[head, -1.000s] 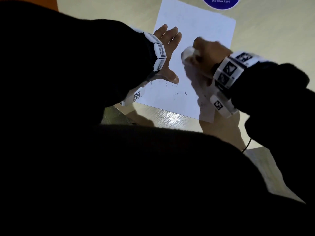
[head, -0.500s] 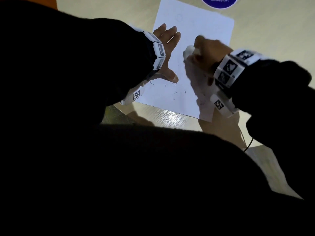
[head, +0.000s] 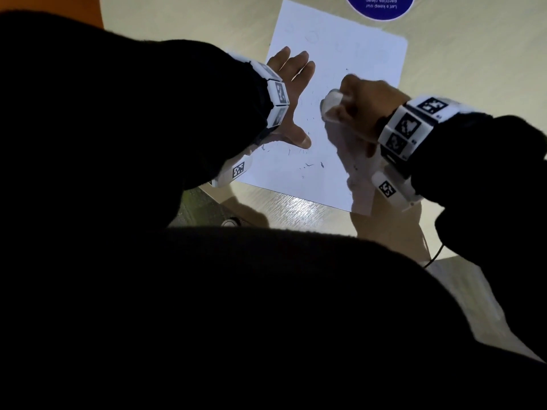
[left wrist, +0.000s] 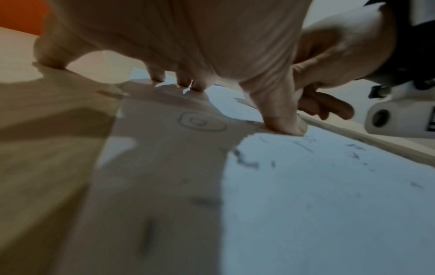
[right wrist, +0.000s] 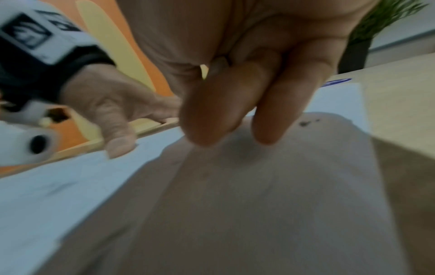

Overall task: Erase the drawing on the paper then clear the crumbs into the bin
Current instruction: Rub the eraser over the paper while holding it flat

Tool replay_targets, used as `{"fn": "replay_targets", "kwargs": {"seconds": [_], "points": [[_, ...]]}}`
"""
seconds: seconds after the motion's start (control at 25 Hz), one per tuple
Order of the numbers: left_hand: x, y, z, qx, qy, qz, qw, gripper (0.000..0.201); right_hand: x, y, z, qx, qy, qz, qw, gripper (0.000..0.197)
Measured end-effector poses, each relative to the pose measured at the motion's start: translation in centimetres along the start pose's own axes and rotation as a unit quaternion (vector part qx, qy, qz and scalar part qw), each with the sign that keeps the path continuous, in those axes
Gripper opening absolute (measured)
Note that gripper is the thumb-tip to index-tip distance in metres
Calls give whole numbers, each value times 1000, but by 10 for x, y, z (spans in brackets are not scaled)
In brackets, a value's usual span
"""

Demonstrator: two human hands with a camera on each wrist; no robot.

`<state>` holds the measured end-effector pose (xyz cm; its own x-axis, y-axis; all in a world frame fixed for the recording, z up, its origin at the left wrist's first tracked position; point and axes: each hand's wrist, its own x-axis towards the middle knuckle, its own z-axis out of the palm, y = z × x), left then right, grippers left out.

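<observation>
A white sheet of paper lies on the pale wooden table. My left hand lies flat on its left side, fingers spread, thumb pressing the sheet. My right hand grips a white eraser and holds it on the middle of the paper. Dark eraser crumbs are scattered on the near part of the sheet. In the left wrist view a faint pencilled ring shows under the left palm. The right wrist view shows my curled fingers over the paper; the eraser is hidden there.
A round blue sticker sits on the table beyond the paper. The table's near edge runs just below the sheet, with floor and a shoe beneath. A potted plant stands far right. No bin is in view.
My right hand has shifted the eraser slightly toward me and to the right across the paper. The left hand stays pressed in place.
</observation>
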<state>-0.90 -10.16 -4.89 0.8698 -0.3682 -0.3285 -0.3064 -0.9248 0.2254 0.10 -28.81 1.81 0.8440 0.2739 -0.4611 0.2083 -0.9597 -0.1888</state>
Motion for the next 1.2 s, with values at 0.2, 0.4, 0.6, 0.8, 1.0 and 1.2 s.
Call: {"fn": "replay_targets", "kwargs": {"seconds": [0.2,0.4,0.6,0.8,1.0,1.2], "points": [[-2,2,-2,10,-2,-10,1000,147,1,-6,0,-12,29,-7,999,36],[-2,-2,2,3,7,4,1000,146,6,3,-5,-5,21,16,1000,36],[-3,-1,-2,0,2,6,1000,138,0,-17,8,-13,13,-12,1000,34],[-4,1,-2,4,-4,2,1000,141,14,-9,-7,11,34,5,999,38],[-6,6,-7,13,-12,-11,1000,133,6,-22,10,-12,23,-12,1000,33],[-5,4,-7,30,-22,-22,999,139,15,-17,-2,-6,53,-5,999,34]]}}
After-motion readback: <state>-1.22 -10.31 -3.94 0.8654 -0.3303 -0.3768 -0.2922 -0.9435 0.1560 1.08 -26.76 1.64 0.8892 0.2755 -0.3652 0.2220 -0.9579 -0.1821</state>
